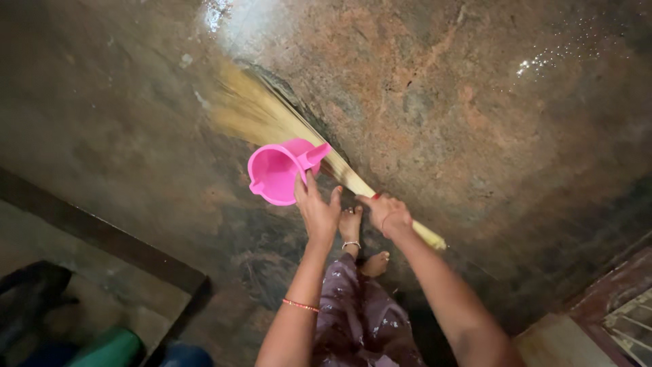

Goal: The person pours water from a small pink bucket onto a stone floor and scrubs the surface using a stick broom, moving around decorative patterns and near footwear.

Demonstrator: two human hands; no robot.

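Note:
My left hand grips the handle of a pink plastic mug, held tilted above the wet stone floor. My right hand is closed around the bound handle of a straw broom. The broom's bristles fan out up and to the left, blurred against the floor, and its handle end sticks out past my right wrist. My bare feet stand just below the hands, with a patterned purple garment over my legs.
The mottled brown floor is wet and shiny, with water droplets at the upper right. A dark raised ledge runs diagonally at the lower left. A green container and dark objects sit in the bottom left corner. A barred frame stands at the bottom right.

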